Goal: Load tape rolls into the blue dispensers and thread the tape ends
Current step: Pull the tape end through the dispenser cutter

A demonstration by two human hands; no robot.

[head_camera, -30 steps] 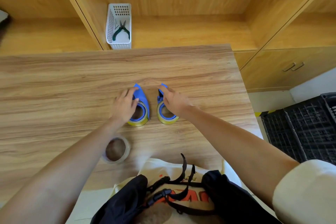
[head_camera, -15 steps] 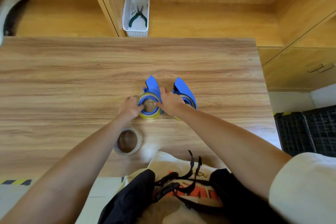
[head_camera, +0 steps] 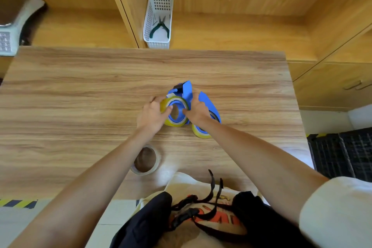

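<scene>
Two blue tape dispensers sit at the middle of the wooden table [head_camera: 80, 90], each with a yellowish tape roll in it. The left dispenser [head_camera: 186, 90] is tilted up, its roll [head_camera: 174, 123] facing me. My left hand [head_camera: 153, 115] grips that roll's left rim, thumb on the blue core. My right hand [head_camera: 196, 109] holds the same dispenser's right side. The right dispenser [head_camera: 209, 102] lies just behind my right wrist, its roll [head_camera: 200, 133] partly hidden. A spare clear tape roll [head_camera: 146, 160] lies flat near the front edge.
A white perforated basket [head_camera: 159, 22] holding green-handled pliers [head_camera: 160, 26] stands on the shelf behind the table. A grey-white scale [head_camera: 12, 26] sits on the shelf at far left. A black crate [head_camera: 342, 153] is on the floor at right.
Both hands have closed on the left dispenser and tipped it up off the table. My right hand has come off the right dispenser. The camera view shifted.
</scene>
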